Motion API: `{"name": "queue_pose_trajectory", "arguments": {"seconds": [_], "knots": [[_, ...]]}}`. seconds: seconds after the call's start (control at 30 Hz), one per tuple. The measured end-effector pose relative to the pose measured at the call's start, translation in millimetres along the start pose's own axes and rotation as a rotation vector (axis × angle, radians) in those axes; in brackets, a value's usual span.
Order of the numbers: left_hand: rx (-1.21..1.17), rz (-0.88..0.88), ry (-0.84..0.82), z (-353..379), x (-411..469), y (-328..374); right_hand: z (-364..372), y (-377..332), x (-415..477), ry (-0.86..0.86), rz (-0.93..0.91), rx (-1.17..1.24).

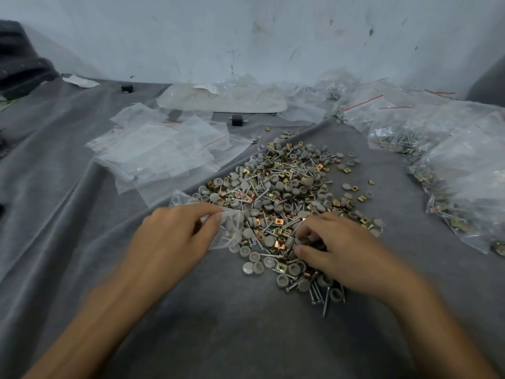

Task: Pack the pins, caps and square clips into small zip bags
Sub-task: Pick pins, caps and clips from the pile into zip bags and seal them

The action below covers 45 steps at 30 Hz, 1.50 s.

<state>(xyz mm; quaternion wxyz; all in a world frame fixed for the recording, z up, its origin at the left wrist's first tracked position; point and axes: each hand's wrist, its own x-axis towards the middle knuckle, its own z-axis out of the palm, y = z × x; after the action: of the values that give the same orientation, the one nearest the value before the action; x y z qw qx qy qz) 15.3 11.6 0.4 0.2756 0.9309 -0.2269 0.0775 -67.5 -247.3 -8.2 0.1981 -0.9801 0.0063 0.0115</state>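
The left hand [175, 236] pinches the mouth edge of a small clear plastic zip bag [231, 231] between thumb and fingertips. The bag lies at the near left edge of the heap. Grey caps and pins show through its film, but I cannot tell whether they are inside it or under it. The right hand [337, 250], apart from the left, has its fingers curled down into the heap. Its fingertips are blurred, so I cannot tell whether it grips a piece.

The loose heap of grey round plastic caps, brass-coloured square metal clips and silver metal pins [284, 184] spreads over the grey cloth covering the worktop [246, 337], between and beyond the hands.

Farther left lies a stack of flat, empty clear zip bags with red seal lines [164, 151]. On the right, partly cut off by the frame edge, are filled clear zip bags [451, 165] that hold pins, clips and caps.

Near the pale scuffed wall [246, 36] lies a flat white sheet [218, 101] under crumpled clear plastic. A small black block [237, 120] sits just before it.
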Motion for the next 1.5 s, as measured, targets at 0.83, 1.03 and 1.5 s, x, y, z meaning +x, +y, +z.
{"name": "queue_pose_trajectory", "arguments": {"seconds": [0.83,1.03,1.5], "knots": [[-0.039,-0.008,-0.018,-0.8,-0.5,-2.9,-5.3,9.3,2.6,0.080,0.037,0.115],[-0.053,-0.005,-0.024,-0.6,-0.5,-3.3,-0.6,2.0,3.1,0.132,0.036,0.163],[-0.076,-0.015,-0.094,-1.2,-1.4,-1.4,4.5,-19.8,5.0,0.194,-0.093,0.592]]}}
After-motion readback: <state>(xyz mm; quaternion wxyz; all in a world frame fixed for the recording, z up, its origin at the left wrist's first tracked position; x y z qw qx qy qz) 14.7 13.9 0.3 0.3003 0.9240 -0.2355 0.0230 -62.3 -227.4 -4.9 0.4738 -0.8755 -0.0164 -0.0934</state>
